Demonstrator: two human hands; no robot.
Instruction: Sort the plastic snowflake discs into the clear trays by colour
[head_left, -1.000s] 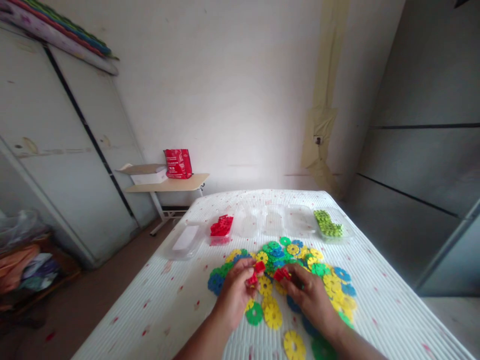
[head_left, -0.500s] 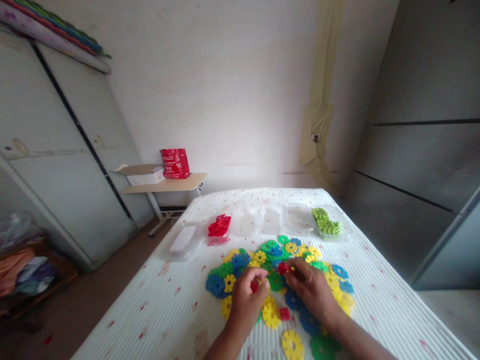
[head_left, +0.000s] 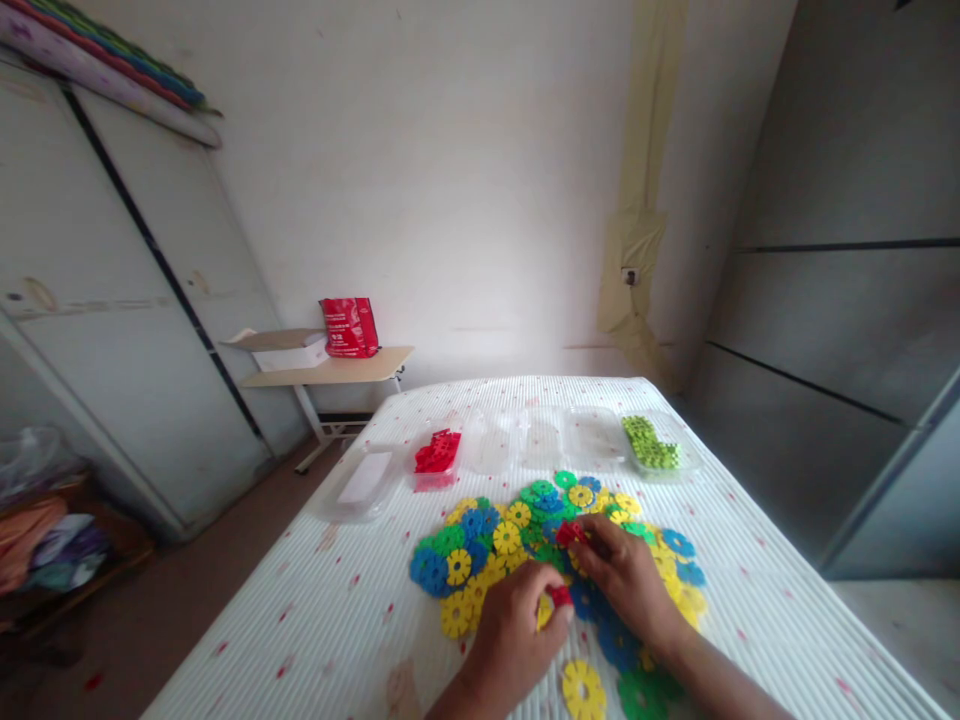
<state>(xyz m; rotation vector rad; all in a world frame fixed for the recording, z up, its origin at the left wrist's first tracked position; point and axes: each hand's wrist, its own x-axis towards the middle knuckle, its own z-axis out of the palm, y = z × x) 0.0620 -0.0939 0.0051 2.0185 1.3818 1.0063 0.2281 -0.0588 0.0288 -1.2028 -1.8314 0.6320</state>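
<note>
My left hand (head_left: 521, 620) is low over the near part of the pile, its thumb and fingertips closed on a small red block (head_left: 559, 596). A little farther off and to the right, my right hand (head_left: 626, 572) pinches some small red blocks (head_left: 570, 534) at its fingertips; their exact number is unclear. Beneath both hands spreads a pile of notched plastic discs in yellow (head_left: 507, 538), blue (head_left: 430, 572) and green (head_left: 450, 540). One yellow disc (head_left: 583, 690) lies at the near side of the pile.
Along the back of the white ribbed tablecloth (head_left: 315, 620) stand clear plastic trays (head_left: 592, 436). One tray holds red blocks (head_left: 438, 452), another light green pieces (head_left: 649, 444), and the leftmost a white slab (head_left: 365, 477). Behind, a side table (head_left: 352, 368) carries a red bag (head_left: 349, 327).
My left hand has moved right and nearer to me, onto the loose red block that lay on the pile, and now grips it. My right hand has hardly moved.
</note>
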